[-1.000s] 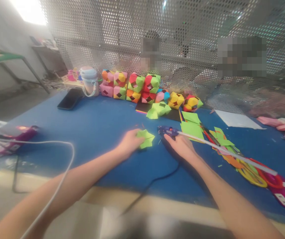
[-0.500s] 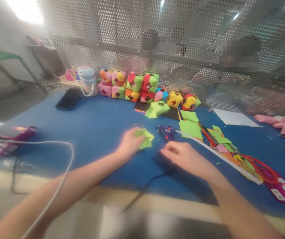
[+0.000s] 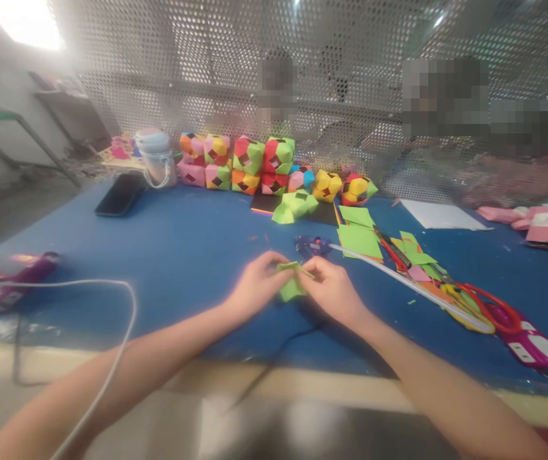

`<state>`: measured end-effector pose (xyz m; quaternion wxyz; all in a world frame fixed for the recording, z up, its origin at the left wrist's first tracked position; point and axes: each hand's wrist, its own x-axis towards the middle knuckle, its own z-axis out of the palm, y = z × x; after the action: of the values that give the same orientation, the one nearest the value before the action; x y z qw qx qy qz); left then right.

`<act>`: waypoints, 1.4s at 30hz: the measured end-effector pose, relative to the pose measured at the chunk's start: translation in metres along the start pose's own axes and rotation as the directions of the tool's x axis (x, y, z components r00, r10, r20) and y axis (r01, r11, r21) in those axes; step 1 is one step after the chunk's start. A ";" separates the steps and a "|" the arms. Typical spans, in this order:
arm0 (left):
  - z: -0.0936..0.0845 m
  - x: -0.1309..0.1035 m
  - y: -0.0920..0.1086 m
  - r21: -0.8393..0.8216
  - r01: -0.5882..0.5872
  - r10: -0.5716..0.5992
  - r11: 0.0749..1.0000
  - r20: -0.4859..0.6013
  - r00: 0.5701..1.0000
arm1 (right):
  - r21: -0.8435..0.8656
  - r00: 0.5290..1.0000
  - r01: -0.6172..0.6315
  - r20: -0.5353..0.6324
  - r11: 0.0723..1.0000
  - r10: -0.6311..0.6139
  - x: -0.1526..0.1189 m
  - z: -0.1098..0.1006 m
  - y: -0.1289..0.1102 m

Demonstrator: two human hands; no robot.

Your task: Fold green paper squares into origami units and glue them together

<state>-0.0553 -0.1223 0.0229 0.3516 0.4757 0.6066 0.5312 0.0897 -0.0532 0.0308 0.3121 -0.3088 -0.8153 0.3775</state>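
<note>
My left hand (image 3: 258, 284) and my right hand (image 3: 332, 286) meet over the blue table, both closed on one folded green paper piece (image 3: 291, 289). The left fingers grip its left side, while the right fingertips pinch its upper right edge. Just beyond the hands lies a dark blue glue gun (image 3: 313, 245) with a long white glue stick (image 3: 408, 281) running out to the right. A second folded green paper shape (image 3: 295, 207) rests farther back on dark paper sheets (image 3: 327, 213). Square green papers (image 3: 360, 240) are stacked right of the glue gun.
Colourful folded-paper balls (image 3: 248, 154) line the back, beside a lidded cup (image 3: 154, 156) and a phone (image 3: 121, 194). At right lie a cutter (image 3: 393, 249), scissors (image 3: 489, 308) and a purple power strip (image 3: 537, 345). A white cable (image 3: 133, 300) crosses my left arm. Perforated metal screen (image 3: 226, 57) stands behind.
My right hand has moved left and taken hold of the green paper piece. My left hand has shifted slightly right with it, and the view has turned a little.
</note>
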 end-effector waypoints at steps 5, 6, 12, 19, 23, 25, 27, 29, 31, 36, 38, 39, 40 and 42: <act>-0.003 0.000 0.003 0.045 -0.048 0.049 0.998 -0.034 0.998 | -0.002 1.000 0.009 0.001 1.000 -0.009 0.000 0.000 0.001; -0.004 0.000 0.004 0.059 -0.052 0.054 0.997 -0.030 0.998 | 0.000 1.000 0.006 0.003 1.000 -0.006 0.000 0.001 0.002; -0.008 0.002 0.011 0.109 -0.066 0.071 0.992 -0.037 0.997 | 0.093 0.999 -0.028 0.019 0.995 0.027 -0.002 0.004 0.004; -0.008 0.001 0.013 0.111 -0.080 0.083 0.991 -0.023 0.996 | 0.225 0.997 -0.069 -0.008 0.972 0.073 -0.002 0.006 -0.001; -0.006 -0.001 0.014 0.104 -0.071 0.071 0.992 0.003 0.997 | 0.224 0.995 -0.082 -0.034 0.971 0.092 -0.001 0.006 -0.003; -0.006 -0.001 0.013 0.095 -0.063 0.061 0.993 0.021 0.998 | 0.203 0.996 -0.075 -0.038 0.976 0.085 -0.002 0.006 -0.003; -0.005 -0.001 0.012 0.093 -0.056 0.053 0.994 0.026 0.998 | 0.167 0.998 -0.048 -0.042 0.985 0.056 -0.002 0.006 -0.002; -0.005 0.000 0.009 0.100 -0.052 0.049 0.994 0.026 0.998 | 0.135 0.999 -0.015 -0.041 0.991 0.020 -0.003 0.006 0.000; -0.006 0.000 0.008 0.106 -0.047 0.044 0.993 0.032 0.999 | 0.125 0.999 0.006 -0.033 0.992 -0.002 -0.003 0.006 0.001; -0.006 0.000 0.008 0.099 -0.038 0.034 0.994 0.045 0.998 | 0.144 0.998 0.020 -0.061 0.989 -0.012 -0.003 0.006 0.000; -0.007 0.000 0.010 0.084 -0.045 0.040 0.995 0.056 0.998 | 0.151 0.997 0.029 -0.079 0.988 -0.017 -0.002 0.006 -0.001; -0.007 0.000 0.010 0.071 -0.050 0.046 0.996 0.060 0.997 | 0.160 0.996 0.033 -0.082 0.987 -0.020 -0.002 0.006 -0.001; -0.008 0.000 0.011 0.055 -0.055 0.051 0.997 0.060 0.997 | 0.171 0.996 0.039 -0.081 0.984 -0.025 -0.002 0.006 -0.001; -0.008 0.000 0.010 0.023 -0.054 0.052 0.998 0.059 0.997 | 0.197 0.996 0.056 -0.074 0.979 -0.043 -0.002 0.006 0.000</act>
<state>-0.0610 -0.1249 0.0348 0.3490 0.5111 0.5897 0.5188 0.0866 -0.0576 0.0267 0.3788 -0.2687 -0.7696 0.4382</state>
